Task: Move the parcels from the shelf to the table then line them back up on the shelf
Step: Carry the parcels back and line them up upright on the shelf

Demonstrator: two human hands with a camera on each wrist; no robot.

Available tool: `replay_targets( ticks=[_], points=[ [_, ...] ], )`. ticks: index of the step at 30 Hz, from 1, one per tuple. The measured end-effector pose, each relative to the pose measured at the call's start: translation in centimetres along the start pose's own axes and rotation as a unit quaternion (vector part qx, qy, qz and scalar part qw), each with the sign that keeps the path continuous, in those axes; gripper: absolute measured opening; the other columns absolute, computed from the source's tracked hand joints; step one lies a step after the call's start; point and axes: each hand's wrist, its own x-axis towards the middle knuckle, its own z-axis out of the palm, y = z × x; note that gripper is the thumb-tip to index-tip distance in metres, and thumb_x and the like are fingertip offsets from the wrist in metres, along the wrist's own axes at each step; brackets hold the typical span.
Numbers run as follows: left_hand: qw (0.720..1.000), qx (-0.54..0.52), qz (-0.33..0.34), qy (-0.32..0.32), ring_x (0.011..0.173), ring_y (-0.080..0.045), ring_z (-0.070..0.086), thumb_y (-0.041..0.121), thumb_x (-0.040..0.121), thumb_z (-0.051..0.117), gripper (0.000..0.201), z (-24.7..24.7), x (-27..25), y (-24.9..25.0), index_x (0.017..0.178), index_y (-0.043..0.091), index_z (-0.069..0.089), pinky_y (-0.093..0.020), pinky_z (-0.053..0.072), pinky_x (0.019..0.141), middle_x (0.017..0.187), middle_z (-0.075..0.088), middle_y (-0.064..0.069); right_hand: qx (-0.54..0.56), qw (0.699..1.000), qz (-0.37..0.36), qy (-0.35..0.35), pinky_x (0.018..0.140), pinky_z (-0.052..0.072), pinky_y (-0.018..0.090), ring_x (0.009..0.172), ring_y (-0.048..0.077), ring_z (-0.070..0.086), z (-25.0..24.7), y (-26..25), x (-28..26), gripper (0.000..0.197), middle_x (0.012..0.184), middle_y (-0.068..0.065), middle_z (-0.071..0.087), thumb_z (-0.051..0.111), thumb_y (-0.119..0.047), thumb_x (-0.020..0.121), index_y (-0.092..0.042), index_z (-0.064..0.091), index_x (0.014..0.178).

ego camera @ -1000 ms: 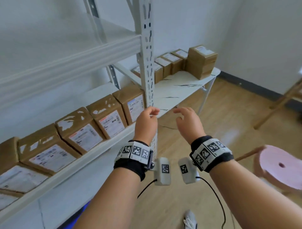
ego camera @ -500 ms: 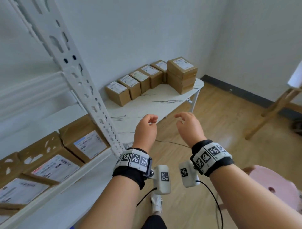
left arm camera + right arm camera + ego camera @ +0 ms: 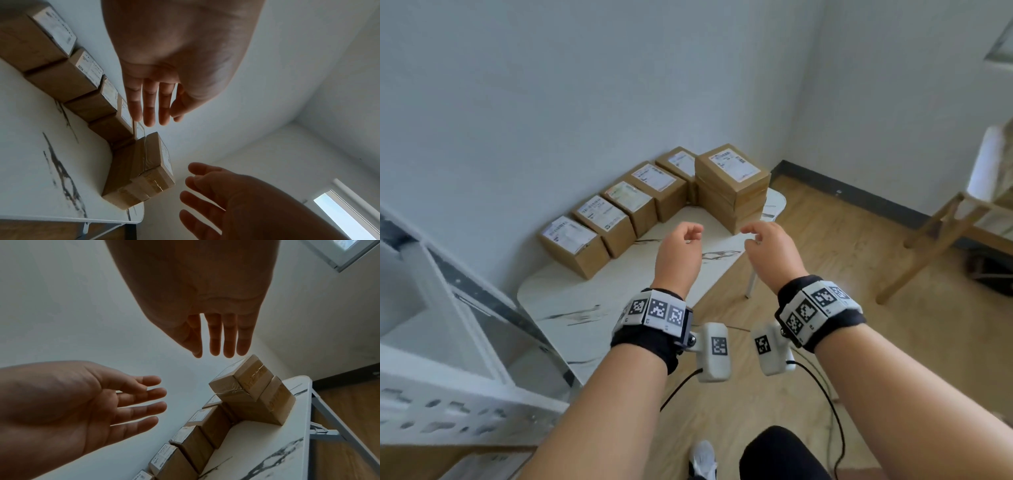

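- Two big things first: the white marble-look table runs from the lower middle of the head view up toward the center, pushed against the wall, and the white metal shelf fills the lower left corner, blurry.
- Wood floor covers the right half of the head view, with a wooden frame leg slanting in at the right edge.
- Parcels on the table: a row of five brown boxes sits along the wall side, touching one another, white labels up. It runs diagonally from left of center up toward the middle of the frame.
- At the far end of that row there's a stack of parcels, right next to the last box, near the table's far edge. Looks like two or three high, can't say exactly. In the left wrist view the same stack is dead center, and in the right wrist view it's at right of center.
- Left hand is up in the air in the middle of the head view, over the table, fingers loosely spread, holding nothing.
- Right hand is just to its right, same deal: relaxed fingers, nothing in them. The hands are apart from each other, palms roughly facing, and neither touches a parcel.
- Both wrists have black bands with checkered tags, and a white camera pod hangs under each.
- Smallest bit: a white shoe at the bottom edge.
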Motion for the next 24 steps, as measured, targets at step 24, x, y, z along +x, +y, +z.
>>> replay_targets(
  ticks=[24],
  points=[
    [0.923,0.041,-0.245,0.295,0.112,-0.017,0.058,0.006,0.097,0.042,0.032,-6.1,12.4,-10.1,0.117,0.018,0.064,-0.026,0.042,0.089,0.122,0.065,0.001,-0.005,0.919,-0.202,-0.338,0.091,0.039,0.022,0.118,0.019,0.054,16.3,-7.8,21.1,0.042,0.136,0.005,0.053,0.043,-0.008,0.095,-0.016,0.053,0.135]
  ],
)
